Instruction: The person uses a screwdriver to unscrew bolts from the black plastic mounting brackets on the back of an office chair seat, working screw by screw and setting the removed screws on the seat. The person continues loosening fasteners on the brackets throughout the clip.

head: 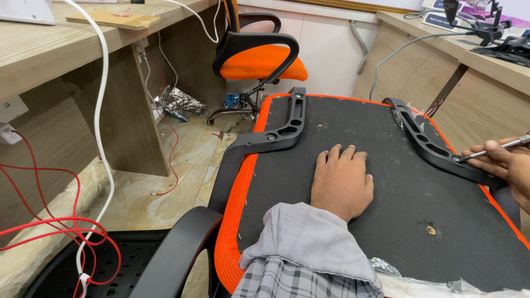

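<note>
Our left hand (341,182) lies spread flat on the upturned black-and-orange mesh chair seat (386,221), stiff and probably heavy; our right hand (505,165) pinches a slim metal screwdriver (497,149) at the black plastic armrest bracket (436,146), a firm hold.

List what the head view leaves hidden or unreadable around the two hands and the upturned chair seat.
- Right hand: partly cut off by the right edge.
- Metal tool: handle runs out of frame; what its tip meets on the right armrest bracket is too small to tell.
- Seat underside: near edge covered by the sleeve.
</note>
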